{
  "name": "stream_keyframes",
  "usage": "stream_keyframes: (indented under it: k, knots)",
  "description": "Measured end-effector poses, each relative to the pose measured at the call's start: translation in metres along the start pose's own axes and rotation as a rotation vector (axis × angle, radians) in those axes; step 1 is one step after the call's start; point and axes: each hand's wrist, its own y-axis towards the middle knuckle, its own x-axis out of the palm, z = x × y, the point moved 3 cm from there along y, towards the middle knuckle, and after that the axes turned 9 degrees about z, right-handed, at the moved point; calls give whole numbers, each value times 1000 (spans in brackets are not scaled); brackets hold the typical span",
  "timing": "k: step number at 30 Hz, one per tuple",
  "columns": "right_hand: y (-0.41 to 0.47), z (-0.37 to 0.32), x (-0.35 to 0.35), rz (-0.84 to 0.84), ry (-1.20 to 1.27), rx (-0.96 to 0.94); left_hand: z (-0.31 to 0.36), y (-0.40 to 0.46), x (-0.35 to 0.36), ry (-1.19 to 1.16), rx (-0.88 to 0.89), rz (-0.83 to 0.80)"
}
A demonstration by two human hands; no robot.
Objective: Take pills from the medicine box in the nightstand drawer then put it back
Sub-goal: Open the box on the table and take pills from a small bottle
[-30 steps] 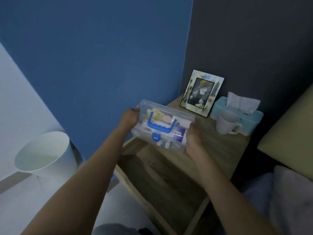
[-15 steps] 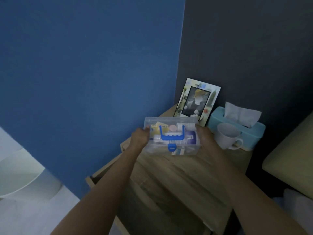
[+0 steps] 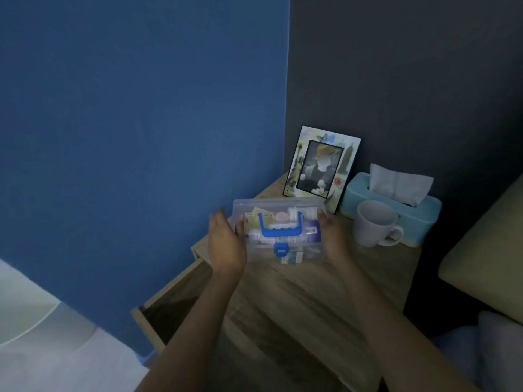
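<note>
The closed medicine box (image 3: pixel 280 230) sits on the nightstand (image 3: pixel 325 292) in front of the picture frame (image 3: pixel 321 162), above the open drawer (image 3: pixel 172 304), with the right hand (image 3: pixel 332 239) gripping its end and the left hand (image 3: pixel 225 244) open beside it, so pills and return remain.

No legible text anywhere. Packets inside clear medicine box (image 3: pixel 278 232) carry print, too blurred to read. Picture frame (image 3: pixel 321 165) border shows drawings only, no readable words.
</note>
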Motion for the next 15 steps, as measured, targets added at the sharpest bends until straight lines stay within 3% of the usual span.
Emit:
stream_keyframes:
  k: [2, 3, 7, 9, 15]
  knots:
    - [1, 1, 0, 6, 0, -15, 12, -26, -8, -83, 179, 164]
    - [1, 2, 0, 7, 1, -18, 13, -40, -5, -133, 170, 142]
    - [3, 4, 2, 12, -14, -40, 10, -76, 30, -256, -334, -323]
    - [4, 5, 3, 18, -13, -37, 8, -75, 38, -325, -521, -376]
    - [5, 7, 3, 53, -9, -32, 9, -68, 44, -254, -512, -438]
